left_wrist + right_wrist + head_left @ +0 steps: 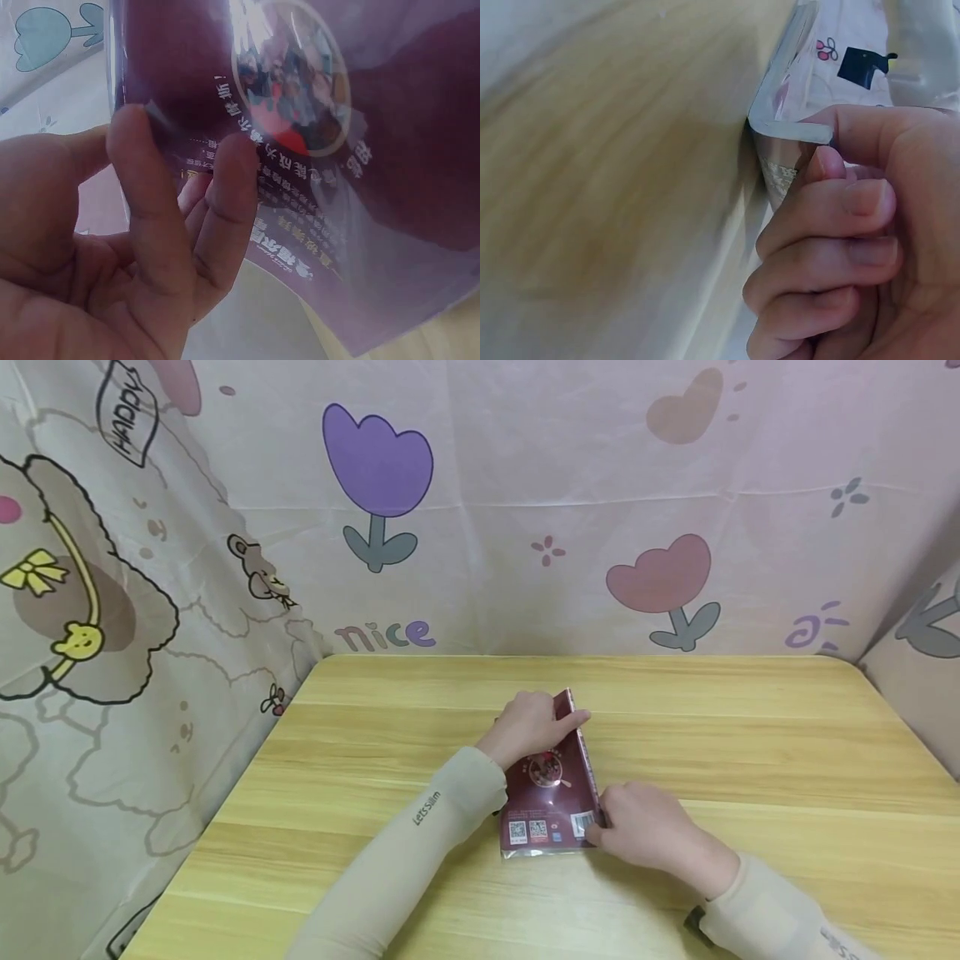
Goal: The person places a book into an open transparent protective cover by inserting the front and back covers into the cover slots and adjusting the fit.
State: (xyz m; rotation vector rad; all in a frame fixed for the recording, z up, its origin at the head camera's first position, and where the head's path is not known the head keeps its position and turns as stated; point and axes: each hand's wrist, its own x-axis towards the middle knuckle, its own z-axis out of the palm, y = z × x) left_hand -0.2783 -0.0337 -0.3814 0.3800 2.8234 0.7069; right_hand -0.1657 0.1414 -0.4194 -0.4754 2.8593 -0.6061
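Note:
A maroon book (558, 802) in a glossy clear cover lies in front of me on the wooden table. Two QR codes, a barcode and a round picture show on its face, and its right edge is bent upward. My left hand (528, 727) pinches that raised edge near the top. In the left wrist view, the fingers (154, 202) are against the printed face. The right hand (648, 827) holds the lower right corner. Between thumb and forefinger in the right wrist view is the book's folded edge (791, 133), while the other fingers curl inward.
The light wooden table (375, 718) extends to both sides of the book. A cloth with printed tulips (525, 460) hangs behind it, and another cartoon-printed cloth (187, 643) drops along the left side.

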